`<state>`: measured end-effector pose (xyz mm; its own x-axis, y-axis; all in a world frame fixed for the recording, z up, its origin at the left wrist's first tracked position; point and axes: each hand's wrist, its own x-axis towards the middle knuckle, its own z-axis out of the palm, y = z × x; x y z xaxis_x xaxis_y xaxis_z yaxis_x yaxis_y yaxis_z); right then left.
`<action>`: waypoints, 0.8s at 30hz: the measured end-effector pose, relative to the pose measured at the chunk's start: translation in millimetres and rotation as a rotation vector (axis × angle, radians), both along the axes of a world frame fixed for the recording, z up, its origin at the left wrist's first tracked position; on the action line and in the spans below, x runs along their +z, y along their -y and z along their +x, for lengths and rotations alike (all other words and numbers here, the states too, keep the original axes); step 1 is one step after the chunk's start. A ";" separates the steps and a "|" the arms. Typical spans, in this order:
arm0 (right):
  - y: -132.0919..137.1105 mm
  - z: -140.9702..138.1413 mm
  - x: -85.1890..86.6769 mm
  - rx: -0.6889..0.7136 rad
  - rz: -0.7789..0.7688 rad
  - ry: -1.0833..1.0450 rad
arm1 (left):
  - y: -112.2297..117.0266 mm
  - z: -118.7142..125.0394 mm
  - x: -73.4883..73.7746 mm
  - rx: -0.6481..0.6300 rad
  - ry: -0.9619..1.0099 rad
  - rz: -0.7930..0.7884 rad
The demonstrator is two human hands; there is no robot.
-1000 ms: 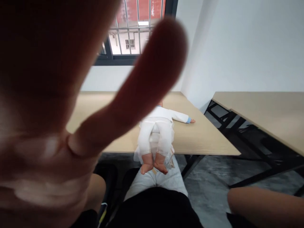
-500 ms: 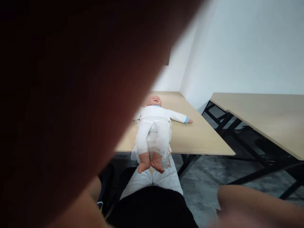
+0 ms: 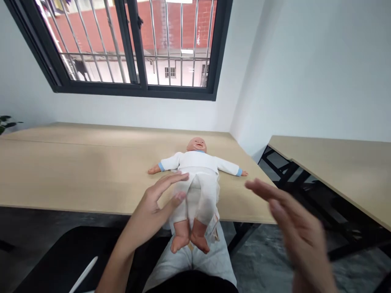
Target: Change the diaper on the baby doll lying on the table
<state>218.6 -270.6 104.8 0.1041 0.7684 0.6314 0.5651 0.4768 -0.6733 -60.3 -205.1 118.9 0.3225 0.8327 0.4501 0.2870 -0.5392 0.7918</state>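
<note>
A baby doll in a white suit with blue cuffs lies on its back on the wooden table, arms spread, bare feet hanging over the front edge. My left hand is open, its fingertips at the doll's left hip. Off to the doll's right, my right hand is open too, fingers stretched toward the doll but apart from it, and slightly blurred. A white cloth lies on my lap under the doll's feet.
A barred window is behind the table. A second wooden table on a black frame stands to the right across a gap of grey floor. A plant leaf shows at the far left.
My left hand, which covered the lens, has dropped to the doll's hip. My right hand has risen into view beside the doll. The view now shows the window and whole table.
</note>
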 end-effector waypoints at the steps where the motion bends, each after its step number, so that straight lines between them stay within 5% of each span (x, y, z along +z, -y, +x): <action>1: -18.9 -1.3 -12.0 -0.013 -0.053 0.016 | -13.8 4.4 -19.3 0.083 -0.014 -0.005; 4: -63.4 -5.6 -64.2 -0.049 -0.168 0.055 | -44.3 14.8 -77.4 0.228 0.068 -0.168; 7: -83.1 -19.7 -109.2 0.065 -0.236 0.120 | -46.5 26.2 -108.5 0.204 0.106 -0.285; 10: -87.5 -41.4 -126.1 0.133 -0.253 0.068 | -28.3 42.5 -108.2 0.202 -0.121 -0.214; 15: -95.8 -57.4 -126.5 0.215 -0.221 0.139 | -12.8 65.7 -95.8 0.337 -0.454 -0.240; 24: -99.2 -34.1 -127.2 -0.016 -0.394 0.409 | -19.2 64.6 -99.9 0.392 -0.467 -0.223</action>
<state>184.5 -171.4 -22.4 -0.0755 0.9543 0.2891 0.8225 0.2235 -0.5230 4.3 -185.9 19.0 0.0957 0.9858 0.1384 0.7703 -0.1613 0.6170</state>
